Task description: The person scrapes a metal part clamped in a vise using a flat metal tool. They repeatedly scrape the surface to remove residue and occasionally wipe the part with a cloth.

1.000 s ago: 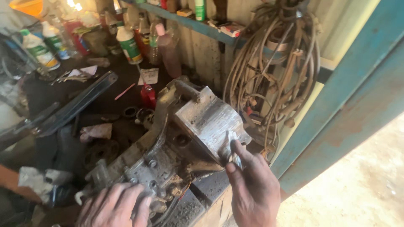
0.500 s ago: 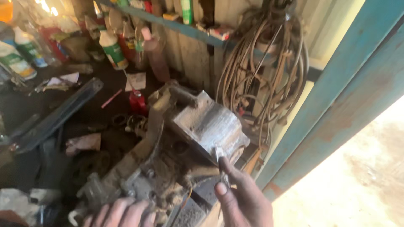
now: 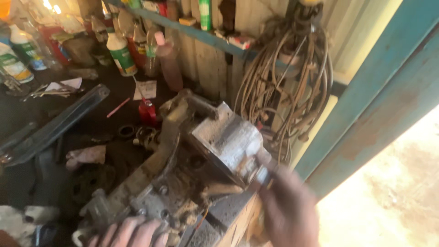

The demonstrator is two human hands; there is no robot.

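left hand (image 3: pixel 130 233) steadying engine casing (image 3: pixel 183 174) — right hand (image 3: pixel 288 210) blurred

We look down from head height, close over the workbench (image 3: pixel 41 114), facing its back wall shelf (image 3: pixel 196 34).

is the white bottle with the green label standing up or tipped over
Upright: the white bottle stands on its base on the dark bench, cap at the top, among other bottles.

White green-labelled bottles (image 3: pixel 120 54) (back shelf)
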